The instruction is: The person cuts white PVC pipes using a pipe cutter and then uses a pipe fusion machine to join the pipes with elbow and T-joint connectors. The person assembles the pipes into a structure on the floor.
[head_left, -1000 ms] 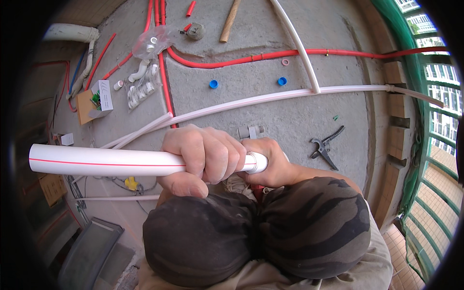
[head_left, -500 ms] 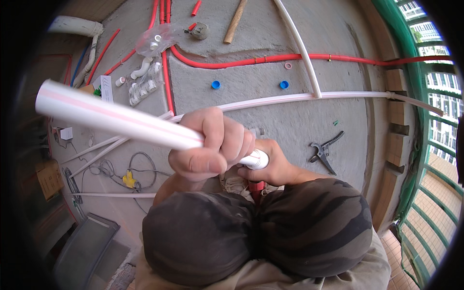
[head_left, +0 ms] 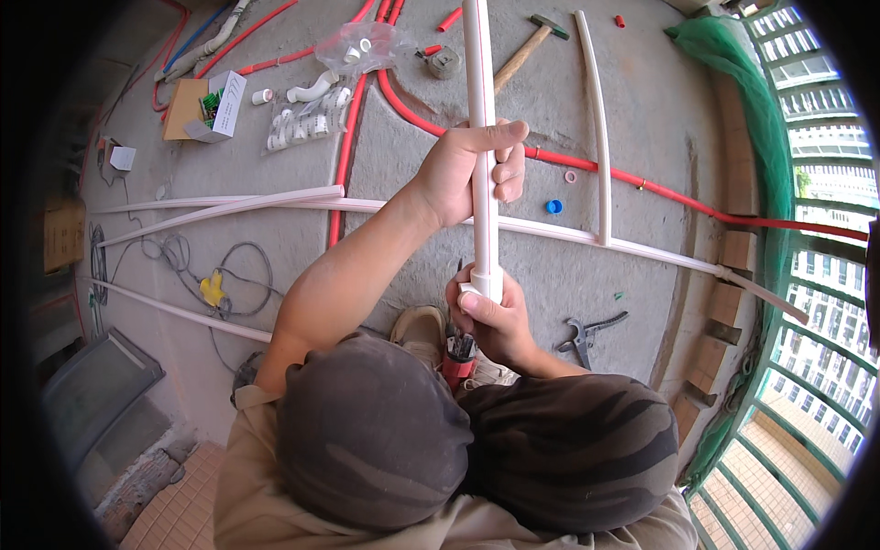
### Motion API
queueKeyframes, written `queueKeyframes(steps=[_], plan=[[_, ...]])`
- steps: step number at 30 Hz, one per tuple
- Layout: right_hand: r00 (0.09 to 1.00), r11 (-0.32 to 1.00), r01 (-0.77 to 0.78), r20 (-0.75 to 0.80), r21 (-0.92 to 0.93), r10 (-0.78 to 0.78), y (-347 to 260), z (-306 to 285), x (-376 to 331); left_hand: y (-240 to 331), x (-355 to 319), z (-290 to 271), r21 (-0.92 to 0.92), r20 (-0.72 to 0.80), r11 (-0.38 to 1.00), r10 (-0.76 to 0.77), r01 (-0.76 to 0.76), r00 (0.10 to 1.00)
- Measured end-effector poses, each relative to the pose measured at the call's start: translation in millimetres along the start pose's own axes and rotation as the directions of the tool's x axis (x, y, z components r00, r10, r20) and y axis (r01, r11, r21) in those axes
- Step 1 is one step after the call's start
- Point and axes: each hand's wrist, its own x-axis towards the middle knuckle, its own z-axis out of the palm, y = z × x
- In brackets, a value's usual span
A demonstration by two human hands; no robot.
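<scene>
Both my hands grip one white pipe: left hand wrapped around its far length, right hand pinching the near-end fitting.

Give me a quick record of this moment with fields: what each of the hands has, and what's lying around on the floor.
left hand: gripped around the white pipe, partway up
right hand: holding the pipe's lower end at a white fitting
pipe direction: points away from the person, up the picture
floor right: pipe cutter
floor far: hammer, bag of white fittings, red conduit
floor left: open cardboard box, grey cable with yellow plug
</scene>
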Motion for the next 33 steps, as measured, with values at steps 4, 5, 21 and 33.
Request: queueKeyframes(steps=[4,5,21,33], plan=[[0.996,0.998,-0.037,0.079,0.059,0.032,4.7,-10.6,-8.2,-19.8,-7.7,14.8,0.054,0.061,0.996,0.068,-0.071,0.996],[0.997,0.998,-0.025,0.078,0.055,0.021,6.4,-10.9,-10.0,-25.7,-12.0,22.4,0.050,0.063,0.994,0.091,-0.094,0.994],[0.978,0.976,0.045,0.206,-0.212,-0.001,-5.1,-10.3,-25.7,-26.3,-67.4,65.7,0.256,0.205,0.868,0.381,-0.425,0.902],[0.968,0.922,-0.249,-0.038,-0.297,0.249,4.3,-4.8,10.3,-20.6,-21.0,-2.1,0.550,-0.423,0.834,0.324,-0.044,0.846]])
